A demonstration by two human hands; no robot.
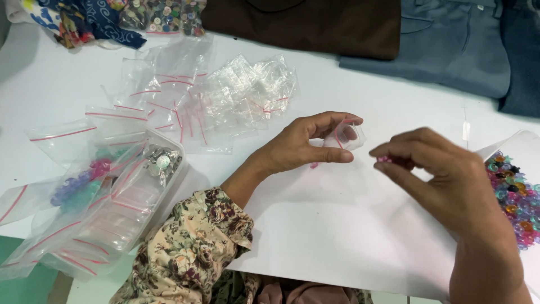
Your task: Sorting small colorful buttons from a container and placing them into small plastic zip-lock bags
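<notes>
- Clear plastic forms the small zip bag with a red seal line, which is pinched by the left hand between thumb and forefinger, its mouth turned toward the other hand so that it can be reached.
- A small pink bead is gripped at the fingers of the right hand, just beside the bag's mouth and apart from it; the remaining fingers are curled in.
- Both hands are held a little above the white tabletop, near each other, with the bag between them.
- A heap of mixed translucent coloured beads lies on a white sheet at the right edge, close to the right hand, seemingly kept within easy reach.
- A loose pile of empty clear zip bags with red seals is spread beyond the left hand.
- Filled bags are gathered at the left: one with pink and blue beads, and a clear plastic tray holding silvery round pieces and more bags.
- Folded brown and blue-grey cloth lies along the far edge, well apart from the hands.
</notes>
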